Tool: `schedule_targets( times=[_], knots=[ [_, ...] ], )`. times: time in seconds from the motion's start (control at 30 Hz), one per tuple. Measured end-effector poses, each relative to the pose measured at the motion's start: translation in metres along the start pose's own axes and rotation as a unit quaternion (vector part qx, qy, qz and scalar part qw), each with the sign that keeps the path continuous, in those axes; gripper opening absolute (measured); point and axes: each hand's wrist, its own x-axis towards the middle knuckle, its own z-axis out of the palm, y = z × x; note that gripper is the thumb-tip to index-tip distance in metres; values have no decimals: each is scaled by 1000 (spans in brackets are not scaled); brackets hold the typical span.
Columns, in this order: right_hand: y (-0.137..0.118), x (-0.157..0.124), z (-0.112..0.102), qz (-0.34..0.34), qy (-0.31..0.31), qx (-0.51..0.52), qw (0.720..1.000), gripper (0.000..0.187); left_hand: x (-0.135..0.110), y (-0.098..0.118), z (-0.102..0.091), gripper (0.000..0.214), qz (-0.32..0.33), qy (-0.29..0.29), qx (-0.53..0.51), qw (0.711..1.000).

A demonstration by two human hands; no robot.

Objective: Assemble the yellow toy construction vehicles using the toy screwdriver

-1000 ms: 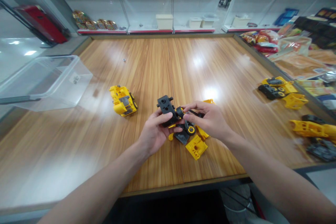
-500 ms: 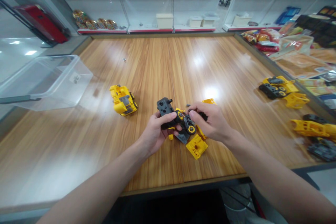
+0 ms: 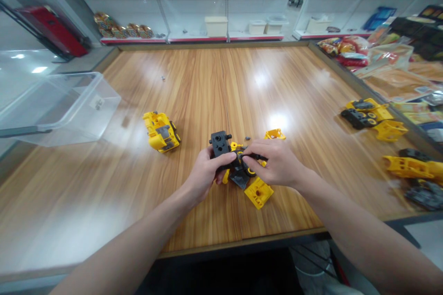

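Gripping a black plastic toy chassis [image 3: 219, 144] between both hands, the person works just above a wood-grain surface [image 3: 207, 87]. The left hand [image 3: 204, 170] wraps around the chassis from the side, fingers curled across it, while its squared end with round holes stands up beyond the fingers. The right hand [image 3: 277, 163] closes from the opposite side, pinching a narrow dark part at the middle of the chassis; how that part joins the chassis is hidden by the fingers.

Just below the right hand lies a yellow plastic body panel [image 3: 258, 192], and a dark grey piece [image 3: 238, 179] sits under the hands, between them. Just ahead of the right hand are a small dark screw [image 3: 247, 138] and a yellow plastic part [image 3: 275, 134]. Well to the left of the left hand stands an assembled yellow toy vehicle [image 3: 161, 132], and beyond it sits a clear plastic box [image 3: 65, 110]. Well to the right of the right hand lie more yellow and black toy parts [image 3: 367, 115].
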Motion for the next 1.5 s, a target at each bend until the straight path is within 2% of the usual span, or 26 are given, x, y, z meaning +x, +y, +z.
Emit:
schedule_targets(
  times=[0.2, 0.7, 0.83, 0.97, 1.13, 1.3, 1.5],
  knots=[
    [5, 0, 1, -26, -27, -1, 999, 12, 2, -2, -3, 29, -1, 3, 25, 1000],
    [2, 0, 2, -61, -11, -9, 998, 11, -2, 2, 0, 27, -32, -17, -8, 999],
    [0, 1, 0, -59, -32, -23, 997, 21, -2, 3, -1, 28, -30, -18, -8, 999],
    [0, 0, -2, -38, -35, -6, 999, 10, -4, 4, 1, 29, -31, -16, -16, 999],
    [1, -1, -3, -28, -34, -1, 999, 7, -5, 7, 6, 28, -35, -5, -44, 998],
    [1, 0, -4, -51, -52, -17, 997, 15, -6, 7, 7, 27, -35, -11, -52, 998],
    [2, -1, -4, -26, -53, -8, 998, 12, -5, 6, 5, 25, -34, -12, -40, 999]
  ],
)
